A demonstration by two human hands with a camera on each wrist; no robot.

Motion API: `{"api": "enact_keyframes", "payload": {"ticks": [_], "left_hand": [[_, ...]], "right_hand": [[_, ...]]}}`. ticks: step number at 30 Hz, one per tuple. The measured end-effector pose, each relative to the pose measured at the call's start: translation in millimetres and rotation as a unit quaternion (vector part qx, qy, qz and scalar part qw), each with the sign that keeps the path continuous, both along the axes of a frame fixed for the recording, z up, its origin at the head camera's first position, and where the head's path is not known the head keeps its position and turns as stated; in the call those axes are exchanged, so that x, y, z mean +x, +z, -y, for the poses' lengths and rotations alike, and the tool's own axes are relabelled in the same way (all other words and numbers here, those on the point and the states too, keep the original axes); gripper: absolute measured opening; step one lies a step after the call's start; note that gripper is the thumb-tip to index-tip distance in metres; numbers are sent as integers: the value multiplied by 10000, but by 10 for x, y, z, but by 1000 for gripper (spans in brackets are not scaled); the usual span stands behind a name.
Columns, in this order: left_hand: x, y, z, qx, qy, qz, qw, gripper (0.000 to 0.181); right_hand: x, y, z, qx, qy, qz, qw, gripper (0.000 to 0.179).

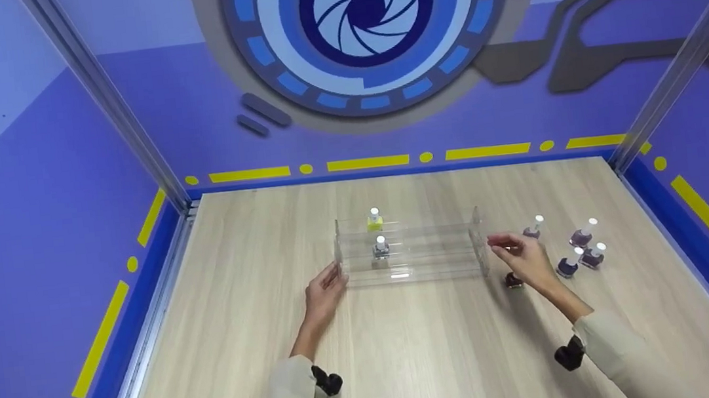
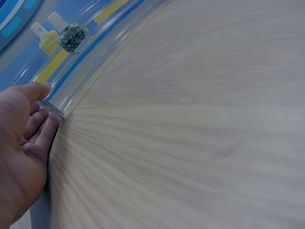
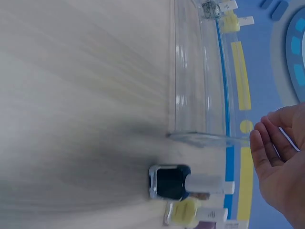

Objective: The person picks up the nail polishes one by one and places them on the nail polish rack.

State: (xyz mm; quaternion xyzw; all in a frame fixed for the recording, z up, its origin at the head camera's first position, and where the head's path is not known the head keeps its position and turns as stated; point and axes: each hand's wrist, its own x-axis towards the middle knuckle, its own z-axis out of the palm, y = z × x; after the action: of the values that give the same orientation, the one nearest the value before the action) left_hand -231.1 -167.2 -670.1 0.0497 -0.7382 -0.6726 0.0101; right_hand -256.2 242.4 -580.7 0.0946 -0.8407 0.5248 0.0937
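Two in rack (image 1: 426,252): yellow bottle (image 1: 375,224), glitter bottle (image 1: 381,249). Left hand (image 1: 325,296) pinches rack's left end; uneven tug could topple both. Right hand (image 1: 524,261), fingers loosely bunched, apparently holding nothing, near rack's right end; low sweep could knock dark bottle (image 3: 171,182) beside rack.

"Where can you pass?"

"Across the bench (image 1: 411,358), in front of the transparent rack (image 1: 435,275)."

"And obstacles?"

"Its end panel (image 1: 481,255), left of my right grip (image 1: 527,264); bottles (image 1: 568,267) to the right."
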Motion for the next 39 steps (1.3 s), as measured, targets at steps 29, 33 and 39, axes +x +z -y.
{"api": "enact_keyframes", "payload": {"ticks": [29, 33, 39], "left_hand": [[11, -14, -6, -62, -62, -73, 9999, 53], [5, -19, -4, -180, -83, -76, 9998, 53], [-8, -30, -6, -69, -157, -126, 9998, 54]], "right_hand": [[244, -364, -533, -13, -125, 295, 9995, 28], [272, -383, -491, 84, -211, 223, 9995, 29], [415, -191, -395, 235, -332, 252, 9989, 26]]}}
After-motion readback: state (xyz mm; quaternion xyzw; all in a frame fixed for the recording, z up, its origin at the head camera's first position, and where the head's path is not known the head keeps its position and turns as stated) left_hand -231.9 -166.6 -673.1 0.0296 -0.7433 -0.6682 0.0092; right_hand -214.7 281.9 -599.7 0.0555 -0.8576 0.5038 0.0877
